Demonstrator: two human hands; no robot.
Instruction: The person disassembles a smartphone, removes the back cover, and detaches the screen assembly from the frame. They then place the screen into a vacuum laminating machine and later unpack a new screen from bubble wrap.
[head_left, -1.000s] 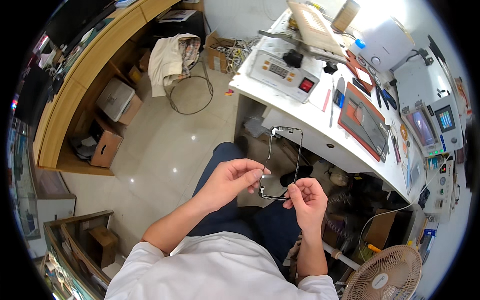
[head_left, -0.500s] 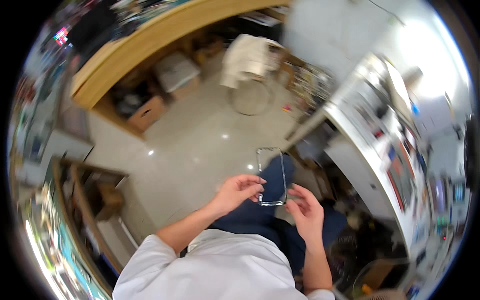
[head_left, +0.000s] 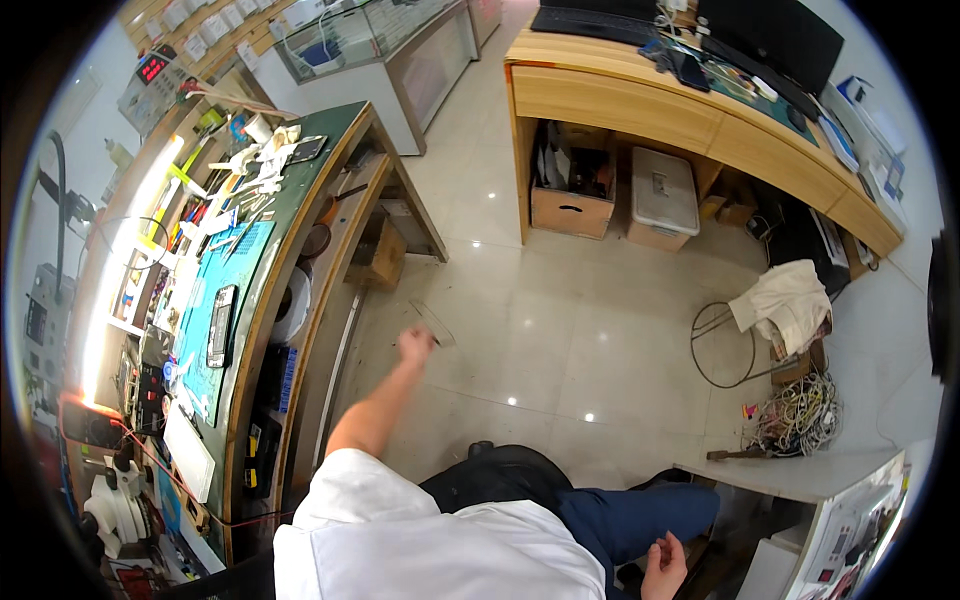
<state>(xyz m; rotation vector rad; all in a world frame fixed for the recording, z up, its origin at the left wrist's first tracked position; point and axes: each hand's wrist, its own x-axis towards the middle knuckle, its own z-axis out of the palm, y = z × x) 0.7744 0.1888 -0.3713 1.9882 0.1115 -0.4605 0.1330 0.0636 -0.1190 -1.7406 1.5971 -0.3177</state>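
My left hand [head_left: 414,346] is stretched out over the floor, left of centre, close to the workbench. Its fingers are closed on a clear phone case [head_left: 436,326], which shows only as a thin rectangular outline against the tiles. My right hand [head_left: 663,572] is low at the right, beside my blue-trousered knee. Its fingers are loosely bent and apart, and nothing shows in them. On the blue-green work mat [head_left: 203,352] of the left bench lies a phone [head_left: 221,326] with a dark face.
The left workbench [head_left: 345,140] carries tools, a meter [head_left: 92,422] and a microscope [head_left: 118,515]. A wooden desk [head_left: 620,100] stands far right, with boxes below it. A stool with a cream cloth [head_left: 785,305] and a cable heap [head_left: 803,412] are at right.
My view has swung left toward the workbench. My left hand has carried the case away leftward; my right hand has come off it and dropped beside my knee.
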